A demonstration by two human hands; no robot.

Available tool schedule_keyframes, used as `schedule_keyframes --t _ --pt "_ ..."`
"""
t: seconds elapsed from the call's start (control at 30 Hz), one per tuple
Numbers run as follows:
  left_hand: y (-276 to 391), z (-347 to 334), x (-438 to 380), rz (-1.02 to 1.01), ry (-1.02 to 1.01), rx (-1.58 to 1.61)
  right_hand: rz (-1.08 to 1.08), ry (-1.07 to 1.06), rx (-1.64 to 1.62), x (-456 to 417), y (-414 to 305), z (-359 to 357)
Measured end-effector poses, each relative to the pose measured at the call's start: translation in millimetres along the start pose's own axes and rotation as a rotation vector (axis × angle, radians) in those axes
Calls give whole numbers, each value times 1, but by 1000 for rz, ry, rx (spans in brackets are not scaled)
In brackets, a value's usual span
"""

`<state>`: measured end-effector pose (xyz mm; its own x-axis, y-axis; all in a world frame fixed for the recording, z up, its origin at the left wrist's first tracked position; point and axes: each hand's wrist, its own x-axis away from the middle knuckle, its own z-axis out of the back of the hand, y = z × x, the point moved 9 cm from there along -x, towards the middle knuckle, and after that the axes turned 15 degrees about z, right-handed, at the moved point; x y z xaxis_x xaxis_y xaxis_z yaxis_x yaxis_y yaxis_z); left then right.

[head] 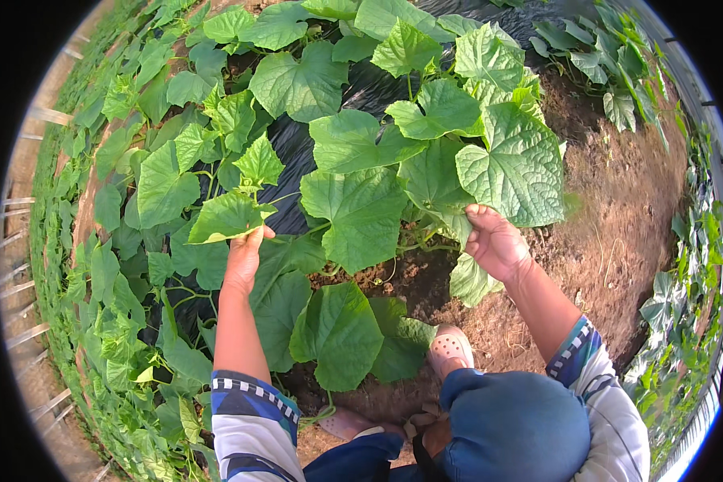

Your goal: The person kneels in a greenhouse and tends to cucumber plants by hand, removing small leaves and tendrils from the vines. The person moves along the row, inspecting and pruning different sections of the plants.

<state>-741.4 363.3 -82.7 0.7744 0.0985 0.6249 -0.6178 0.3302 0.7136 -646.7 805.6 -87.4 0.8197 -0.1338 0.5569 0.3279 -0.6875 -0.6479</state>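
Broad green leaves of cucumber-like vines (361, 211) spread before me. My left hand (247, 253) pinches the edge of a young leaf (226, 218) near a growing shoot tip (259, 165). At the right, my right hand (497, 241) has thumb and fingers closed on the lower edge of a leaf (452, 211), just under a large, wrinkled leaf (518, 169). A paler leaf (471, 280) hangs beneath that hand. Stems low in the foliage are partly hidden.
Dark plastic mulch (289, 159) shows between the leaves. Bare brown soil (614, 229) runs along the right, with another row of vines (669, 301) beyond. Dense vines (108, 325) fill the left. My pink clogs (452, 346) stand on soil beside low leaves.
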Motion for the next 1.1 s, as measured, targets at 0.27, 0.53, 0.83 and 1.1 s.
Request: schedule_keyframes --t 0.27,0.53,0.83,1.1 --pt "93 -13 137 -187 -103 76 3 32 7 -44 -17 -10" --pt "77 -50 202 -112 -220 29 5 2 55 -64 -18 -63" --pt "62 -48 316 -137 -231 1003 533 -436 451 33 -63 -95" --pt "15 -30 339 -72 -154 1569 88 -70 383 126 67 31"
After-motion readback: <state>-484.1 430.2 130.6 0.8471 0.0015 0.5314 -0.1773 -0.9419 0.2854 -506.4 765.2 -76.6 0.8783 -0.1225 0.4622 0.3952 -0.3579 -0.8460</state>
